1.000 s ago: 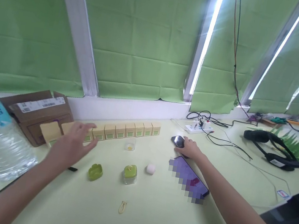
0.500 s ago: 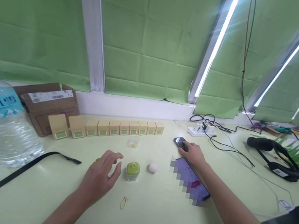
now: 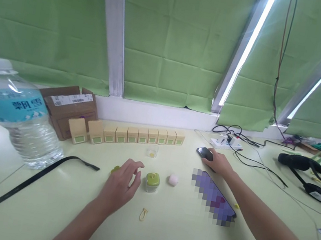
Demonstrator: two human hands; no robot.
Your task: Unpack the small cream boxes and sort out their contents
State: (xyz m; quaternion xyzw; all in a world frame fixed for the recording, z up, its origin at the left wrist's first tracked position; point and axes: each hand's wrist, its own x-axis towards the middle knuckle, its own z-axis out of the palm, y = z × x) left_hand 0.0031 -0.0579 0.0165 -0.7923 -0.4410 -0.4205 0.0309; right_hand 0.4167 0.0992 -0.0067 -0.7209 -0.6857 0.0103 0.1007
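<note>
My left hand (image 3: 124, 182) hovers with fingers curved and apart, holding nothing. Beside its fingertips stands a small clear jar with a green lid (image 3: 152, 181). A green piece (image 3: 115, 169) is partly hidden behind that hand. My right hand (image 3: 218, 162) is closed over one end of a small dark glossy device (image 3: 204, 153), which lies on the table. A small pale pink object (image 3: 173, 179) sits right of the jar. In front of the jar lies a yellowish loop (image 3: 143, 215). Farther back is a small clear container (image 3: 152, 151) with something yellow in it.
Several small cardboard boxes (image 3: 133, 135) line the back, beside a larger brown box (image 3: 72, 110). A large water bottle (image 3: 24, 116) and black strap (image 3: 28, 183) are left. A partly blurred phone (image 3: 215, 198) lies near my right forearm. A power strip (image 3: 225, 142) and black headset (image 3: 311, 179) are right.
The whole view has swung left, so things appear farther right. Both hands keep nearly the same poses: the left beside the jar, the right on the dark device.
</note>
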